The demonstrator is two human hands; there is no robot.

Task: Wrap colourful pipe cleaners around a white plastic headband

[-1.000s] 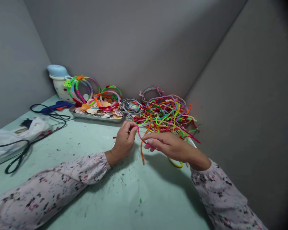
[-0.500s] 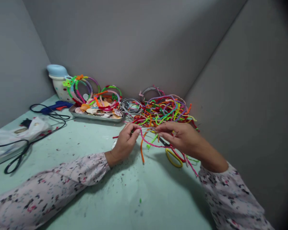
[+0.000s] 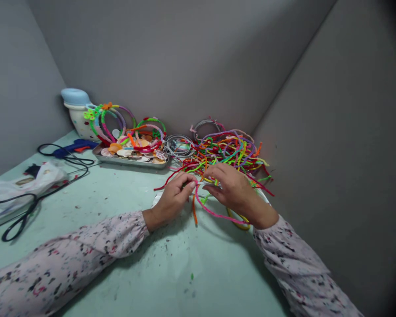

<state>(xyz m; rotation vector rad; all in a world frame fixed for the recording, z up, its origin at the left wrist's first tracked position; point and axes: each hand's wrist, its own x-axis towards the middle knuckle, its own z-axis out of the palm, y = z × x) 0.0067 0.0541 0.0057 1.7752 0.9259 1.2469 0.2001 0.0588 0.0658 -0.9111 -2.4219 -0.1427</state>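
My left hand (image 3: 173, 196) is closed, its thumb and forefinger pinching a pink pipe cleaner (image 3: 214, 213) together with a thin grey wire (image 3: 200, 184). From that pinch the pink pipe cleaner droops in a curve toward the right, passing below my right hand (image 3: 232, 189). The right fingers are curled round the other end of the wire, close to the left fingertips. An orange pipe cleaner (image 3: 194, 213) lies on the table just under the hands. Beneath the right hand, scissors with a yellow handle (image 3: 240, 223) are mostly hidden.
Behind the hands is a tangled heap of coloured pipe cleaners (image 3: 231, 145), with coiled grey wire (image 3: 180, 147) beside it. A metal tray (image 3: 132, 163) holds shells and wrapped hoops. Leftward are a blue glue gun (image 3: 74, 147), a black cord (image 3: 36, 204), a plastic bag (image 3: 49, 176) and a blue-lidded container (image 3: 77, 112).
My right hand has moved left and slightly down, closer to my left hand. The pink pipe cleaner's free end now hangs lower and clearer of the right hand.
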